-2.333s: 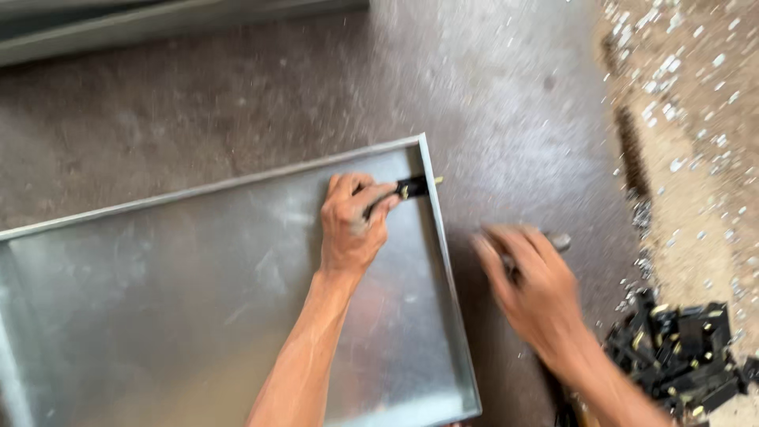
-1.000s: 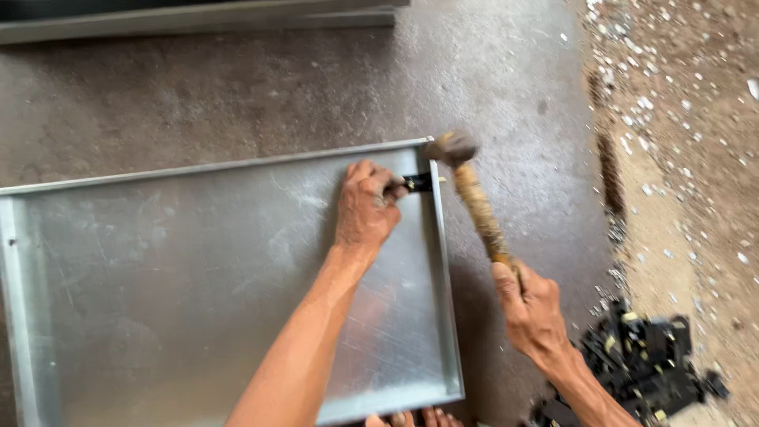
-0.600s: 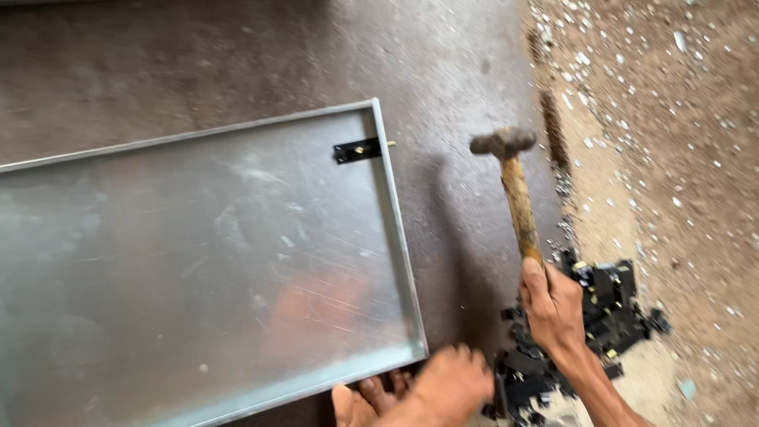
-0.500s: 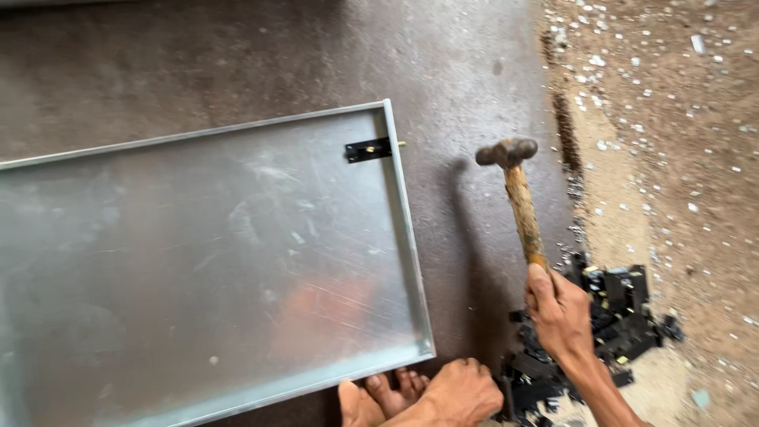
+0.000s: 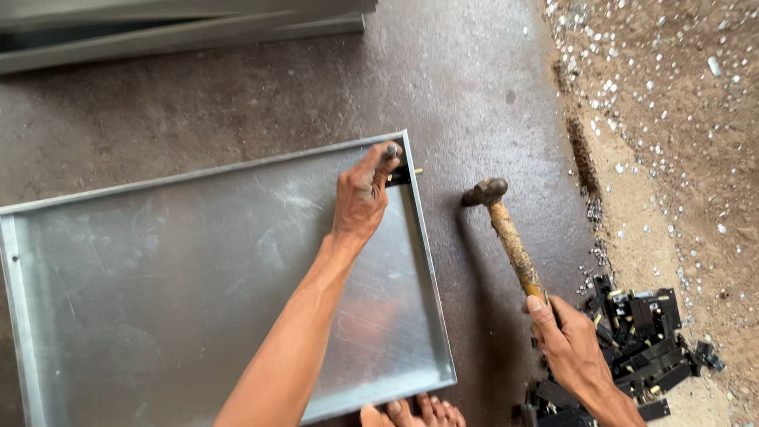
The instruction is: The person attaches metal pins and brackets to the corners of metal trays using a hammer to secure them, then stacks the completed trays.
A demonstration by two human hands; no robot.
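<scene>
The left hand (image 5: 360, 198) lies on the inside of the shallow metal tray (image 5: 198, 285), fingers mostly closed, with the fingertips pinching a small black bracket (image 5: 399, 174) against the tray's right wall near its far corner. The right hand (image 5: 573, 348) is wrapped tight around the lower end of a hammer (image 5: 506, 233), whose wooden handle slants up and left; its head hangs just outside the tray wall, near the bracket but apart from it.

The risk here, as I judge it, is the closeness of fingers to the striking spot: a blow that lands a little off, or glances from the thin wall, could catch the left fingertips. The bracket is held only by a fingertip pinch, so it could slip or twist out of line under a knock. A hard hit could also dent the sheet metal or make the tray skid on the smooth concrete floor (image 5: 300, 87).

A heap of black brackets (image 5: 632, 340) lies on the floor just right of the right hand, bare toes (image 5: 411, 411) show at the tray's near edge, and long metal strips (image 5: 182, 32) lie at the far side.
</scene>
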